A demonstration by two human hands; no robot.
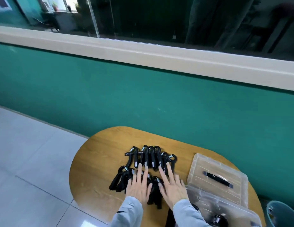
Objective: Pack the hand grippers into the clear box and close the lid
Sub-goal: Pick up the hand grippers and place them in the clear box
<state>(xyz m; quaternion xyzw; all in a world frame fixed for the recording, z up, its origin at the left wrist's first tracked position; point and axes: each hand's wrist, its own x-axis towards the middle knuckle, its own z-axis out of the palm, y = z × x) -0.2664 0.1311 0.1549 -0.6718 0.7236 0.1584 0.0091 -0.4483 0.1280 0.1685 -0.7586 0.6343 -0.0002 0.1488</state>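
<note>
Both hands, the left hand (138, 185) and right hand (171, 185), lie flat with fingers spread on the black hand grippers (151, 158) beside the clear box (225, 208).

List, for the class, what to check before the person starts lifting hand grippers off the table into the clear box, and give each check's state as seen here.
1. Lid off the box: ok. The lid lies flat on the table, handle up, beyond the clear box.
2. Box within reach: ok, it sits just right of the right hand.
3. Hands free: ok. The left hand and right hand lie flat, fingers straight, on the hand grippers.
4. Grippers gathered: ok, two rows close together.
5. Room left in the box: cannot tell; something dark already lies inside, and the box is partly out of view.
</note>
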